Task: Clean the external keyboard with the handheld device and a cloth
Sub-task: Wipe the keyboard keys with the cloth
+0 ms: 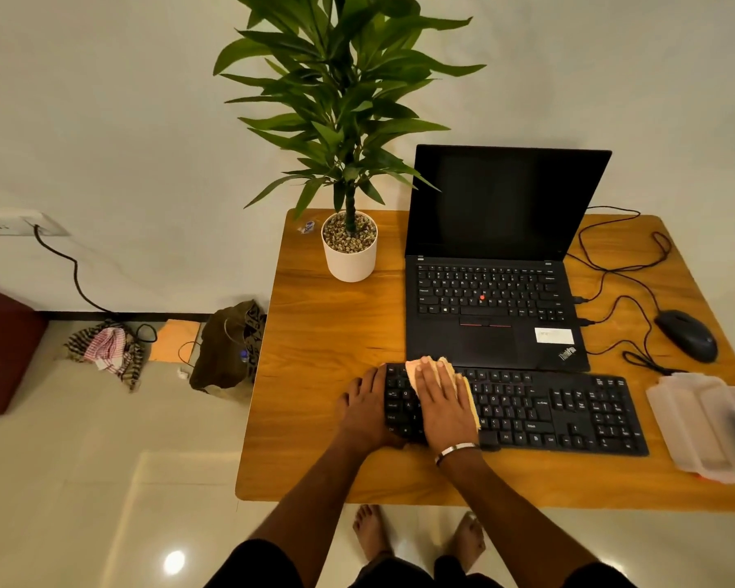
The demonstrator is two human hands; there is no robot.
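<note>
Tile floor (81,439), pale and glossy, fills the left, where a wall socket (18,226) feeds a black cable (75,278) down to a heap of striped and checked fabric (107,350); a dark olive bag (226,345) slumps against the edge of the wooden table (315,333). The tabletop is warm orange-brown with a visible grain and rounded corners. A white cylindrical pot (349,258) topped with pebbles holds a long-leafed green plant (340,91) near the back edge.

The left hand (363,411) rests with straight fingers against the left end of the external keyboard (561,413) — a flat black slab of matte keys lying just in front of the laptop (495,299). The right hand (444,407), a metal bangle at its wrist, lies flat with fingers extended, pressing a beige cloth (463,390) onto the keys at the keyboard's left part.

The laptop stands open, screen dark, a red nub among its keys, a white sticker and the slanted "ThinkPad" mark on its palm rest. Thin black wires (620,269) loop from its right side to a black mouse (687,335). At the right edge sits a translucent plastic box (696,426), partly cut off.
</note>
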